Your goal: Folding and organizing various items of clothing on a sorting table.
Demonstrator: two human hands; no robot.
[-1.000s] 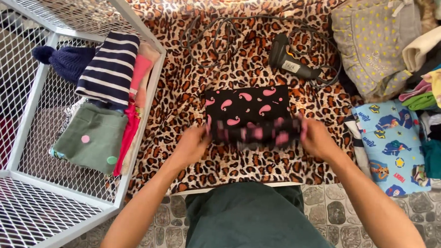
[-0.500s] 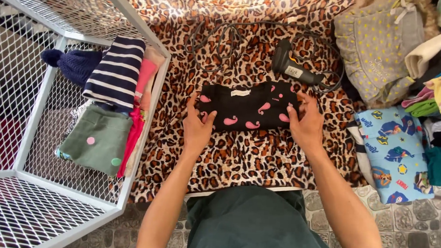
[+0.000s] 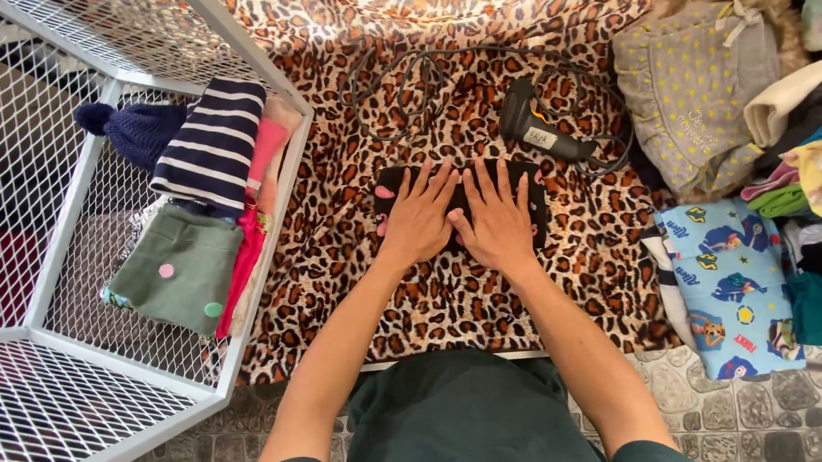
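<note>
A small black garment with pink shapes (image 3: 534, 209) lies folded on the leopard-print cloth (image 3: 338, 209). Both my hands press flat on top of it and cover most of it. My left hand (image 3: 421, 218) rests on its left half, fingers spread. My right hand (image 3: 497, 216) rests on its right half, fingers spread too. Neither hand grips anything.
A white wire basket (image 3: 273, 216) at the left holds folded clothes: a striped piece (image 3: 210, 144), a green one (image 3: 178, 272), a navy knit (image 3: 134, 128). A black handheld scanner (image 3: 537, 130) with a cable lies behind the garment. A pile of clothes (image 3: 733, 273) sits at the right.
The garment was folded from a wider shape into a smaller one. My hands moved from its side edges to lie flat on top, side by side.
</note>
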